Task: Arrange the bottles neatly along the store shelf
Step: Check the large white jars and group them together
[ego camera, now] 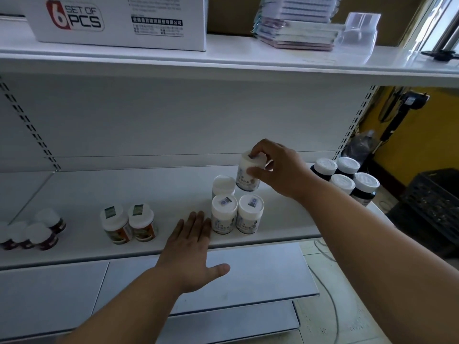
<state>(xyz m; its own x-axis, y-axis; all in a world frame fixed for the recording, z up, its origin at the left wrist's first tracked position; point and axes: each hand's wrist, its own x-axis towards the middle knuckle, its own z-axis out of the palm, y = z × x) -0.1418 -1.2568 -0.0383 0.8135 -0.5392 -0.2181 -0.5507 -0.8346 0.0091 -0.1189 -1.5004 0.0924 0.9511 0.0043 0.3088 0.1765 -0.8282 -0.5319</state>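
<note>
My right hand (278,167) grips a white bottle (248,173) by its lid and side, holding it tilted just above the white shelf (173,192). Below it stand three matching white bottles: two in front (224,214) (250,214) and one behind (223,186). My left hand (192,247) lies flat and open at the shelf's front edge, fingertips close to the front-left white bottle. Two orange-labelled bottles (128,224) stand to the left, several dark red bottles (32,232) at the far left, and several dark bottles with white caps (347,180) at the right.
An upper shelf (223,58) carries a white box (119,21), a stack of flat packs (298,26) and a clear plastic container (357,33). Lower grey shelves (248,269) project beneath. A black crate (432,207) sits on the floor at the right, near a yellow wall.
</note>
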